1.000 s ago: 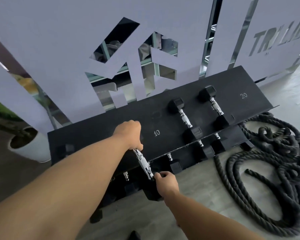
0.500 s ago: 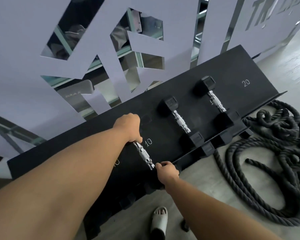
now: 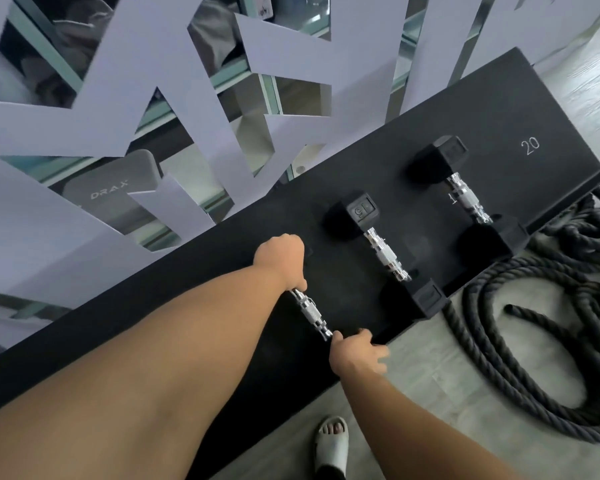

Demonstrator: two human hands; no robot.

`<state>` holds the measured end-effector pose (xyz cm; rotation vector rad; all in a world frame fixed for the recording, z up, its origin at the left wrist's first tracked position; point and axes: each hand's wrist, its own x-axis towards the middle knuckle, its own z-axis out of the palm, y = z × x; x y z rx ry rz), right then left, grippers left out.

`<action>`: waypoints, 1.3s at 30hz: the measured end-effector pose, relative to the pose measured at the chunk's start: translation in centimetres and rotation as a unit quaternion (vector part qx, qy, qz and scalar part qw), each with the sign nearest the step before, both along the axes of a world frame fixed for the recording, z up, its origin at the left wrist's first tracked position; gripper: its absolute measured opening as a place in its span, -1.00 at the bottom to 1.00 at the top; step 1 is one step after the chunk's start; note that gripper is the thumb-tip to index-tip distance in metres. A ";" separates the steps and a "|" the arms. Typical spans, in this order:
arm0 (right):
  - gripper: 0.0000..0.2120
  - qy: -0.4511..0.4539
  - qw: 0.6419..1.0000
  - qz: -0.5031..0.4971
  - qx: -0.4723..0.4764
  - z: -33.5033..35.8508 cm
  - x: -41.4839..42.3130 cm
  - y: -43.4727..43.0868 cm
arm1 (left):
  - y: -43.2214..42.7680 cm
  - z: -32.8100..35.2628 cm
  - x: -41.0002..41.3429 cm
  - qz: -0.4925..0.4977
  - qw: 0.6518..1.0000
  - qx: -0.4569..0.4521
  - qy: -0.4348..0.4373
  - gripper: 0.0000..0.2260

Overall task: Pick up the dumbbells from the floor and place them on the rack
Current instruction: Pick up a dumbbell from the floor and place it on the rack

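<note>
A black dumbbell with a chrome handle (image 3: 310, 314) lies on the sloping top shelf of the black rack (image 3: 499, 109). My left hand (image 3: 282, 258) wraps its far head. My right hand (image 3: 355, 351) grips its near head at the shelf's front lip. Both heads are mostly hidden by my hands. To the right, two more black hex dumbbells rest on the same shelf: one (image 3: 383, 252) in the middle, another (image 3: 466, 199) beside the painted number 20.
A thick black rope (image 3: 541, 341) lies coiled on the grey floor right of the rack. A foot in a white sandal (image 3: 331, 445) stands just below the rack's front edge. A white cut-out wall panel (image 3: 84, 126) rises directly behind the rack.
The view has closed in and risen over the rack; its lower shelf has dropped out of sight. Both hands stay on the dumbbell, now lying on the top shelf.
</note>
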<state>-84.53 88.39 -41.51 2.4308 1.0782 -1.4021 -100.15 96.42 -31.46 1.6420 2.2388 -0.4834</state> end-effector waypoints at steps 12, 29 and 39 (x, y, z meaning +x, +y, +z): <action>-0.53 -0.019 0.997 0.074 0.017 -0.5 0.4 0.9 | -1.7 -2.1 -3.4 0.056 0.988 -0.020 -0.142 -0.05; -0.47 0.039 0.991 0.117 0.051 -0.8 2.3 0.1 | -2.7 -2.7 -2.6 0.078 0.991 0.024 -0.110 -0.13; -0.37 0.056 0.985 0.159 0.041 -0.4 3.1 0.3 | -2.7 -2.2 -3.0 0.060 0.991 -0.007 -0.120 -0.07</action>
